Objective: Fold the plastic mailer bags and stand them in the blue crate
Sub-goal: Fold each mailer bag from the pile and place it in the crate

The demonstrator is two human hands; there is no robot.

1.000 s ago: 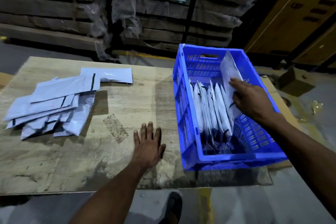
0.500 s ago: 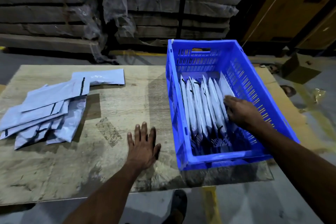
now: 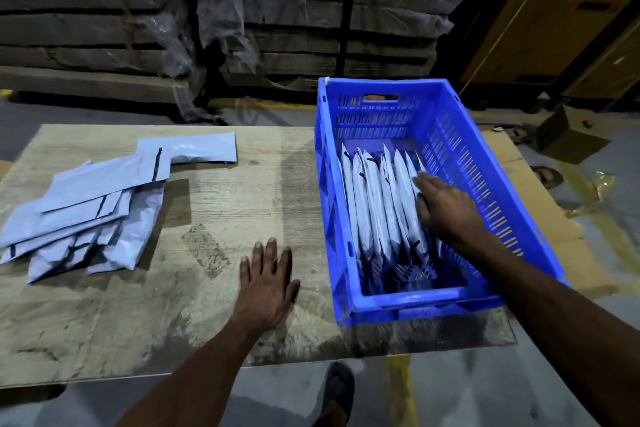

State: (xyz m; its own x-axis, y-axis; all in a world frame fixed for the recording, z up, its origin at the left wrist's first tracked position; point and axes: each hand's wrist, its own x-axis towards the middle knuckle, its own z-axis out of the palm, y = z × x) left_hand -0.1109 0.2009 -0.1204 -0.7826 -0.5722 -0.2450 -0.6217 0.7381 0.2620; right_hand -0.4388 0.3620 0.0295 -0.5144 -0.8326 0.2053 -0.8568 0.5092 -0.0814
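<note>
A blue crate (image 3: 491,163) stands on the right part of the wooden table (image 3: 221,204). Several folded grey mailer bags (image 3: 375,204) stand on edge in a row against its left wall. My right hand (image 3: 446,208) is inside the crate, fingers flat against the rightmost bag of the row. My left hand (image 3: 268,282) lies flat on the table, fingers spread, just left of the crate. A loose pile of unfolded grey mailer bags (image 3: 93,208) lies on the table's left side.
The crate's right half holds no bags. Wrapped stacks of flat cardboard (image 3: 311,21) stand behind the table. A cardboard box (image 3: 568,135) sits on the floor at right. My foot (image 3: 336,392) shows below the table's front edge.
My right hand has lowered the bag it held into the crate and now presses it against the row. The left hand stays flat on the table.
</note>
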